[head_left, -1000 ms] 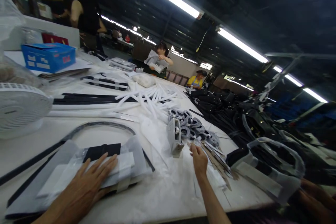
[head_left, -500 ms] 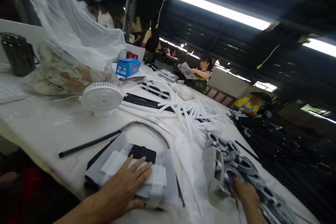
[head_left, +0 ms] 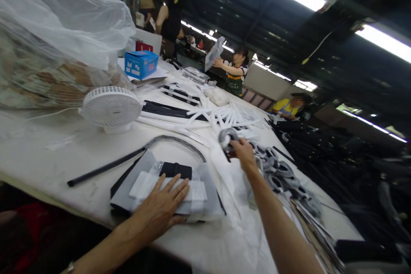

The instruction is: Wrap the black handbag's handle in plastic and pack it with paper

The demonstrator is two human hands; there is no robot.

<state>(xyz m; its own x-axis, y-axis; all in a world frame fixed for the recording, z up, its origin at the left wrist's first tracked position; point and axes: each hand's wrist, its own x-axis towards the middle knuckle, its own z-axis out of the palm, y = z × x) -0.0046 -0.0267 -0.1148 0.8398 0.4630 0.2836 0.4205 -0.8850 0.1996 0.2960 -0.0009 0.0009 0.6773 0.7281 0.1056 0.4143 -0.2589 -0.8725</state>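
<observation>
Currently the wrapped bag (head_left: 176, 170) lies flat on the table (head_left: 96, 150), long axis roughly left to right, directly beneath my left hand (head_left: 168, 197), which rests palm down, fingers spread, gripping nothing. Beyond its right end, farther from me, my right hand (head_left: 243, 153) pinches a grey coil (head_left: 228, 132); clearance from the tabletop: cannot tell. More coils (head_left: 283, 169) lie beside my right forearm; the white fan (head_left: 111, 109) stands beyond the bag, leftward.

Left hand (head_left: 163, 205) spread flat on a wrapped bundle (head_left: 197, 205), a dark strap (head_left: 175, 139) arching behind it on the counter (head_left: 99, 145). Right hand (head_left: 242, 152) pinches a grey coil (head_left: 226, 132) (slightly blurred), near more coils (head_left: 284, 169). White fan (head_left: 111, 109) farther left, blue box (head_left: 141, 65) beyond.
</observation>
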